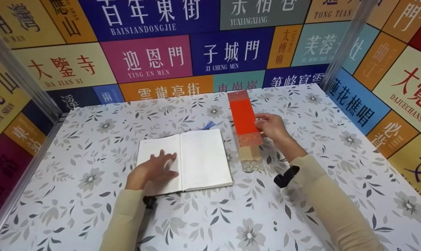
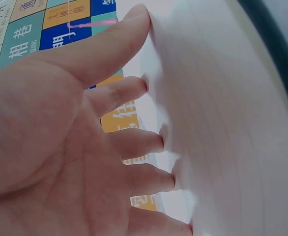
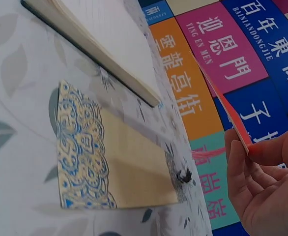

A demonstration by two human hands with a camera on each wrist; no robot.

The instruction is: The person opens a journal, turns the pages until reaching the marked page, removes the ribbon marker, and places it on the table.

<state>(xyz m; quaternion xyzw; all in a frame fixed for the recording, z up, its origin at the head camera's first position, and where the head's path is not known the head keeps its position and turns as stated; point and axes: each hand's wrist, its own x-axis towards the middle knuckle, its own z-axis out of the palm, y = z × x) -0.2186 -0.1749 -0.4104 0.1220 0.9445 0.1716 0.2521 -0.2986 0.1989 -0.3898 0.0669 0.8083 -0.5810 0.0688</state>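
Observation:
An open notebook (image 1: 205, 160) with blank-looking pages lies on the table. My left hand (image 1: 156, 169) rests on its left page, fingers spread and fingertips touching the paper, as the left wrist view also shows. To the notebook's right, my right hand (image 1: 271, 127) pinches a red bookmark (image 1: 243, 116) by its right edge between thumb and fingers. In the right wrist view the red bookmark (image 3: 227, 110) is seen nearly edge-on, raised off the table. Partly beneath it in the head view, a tan bookmark (image 3: 134, 160) with a blue-patterned lace-like end lies flat on the cloth.
A blue tassel (image 1: 208, 124) sticks out past the notebook's top edge. The table is covered with a floral cloth (image 1: 193, 223). Panels with colourful lettered signs (image 1: 146, 57) stand behind it and at both sides.

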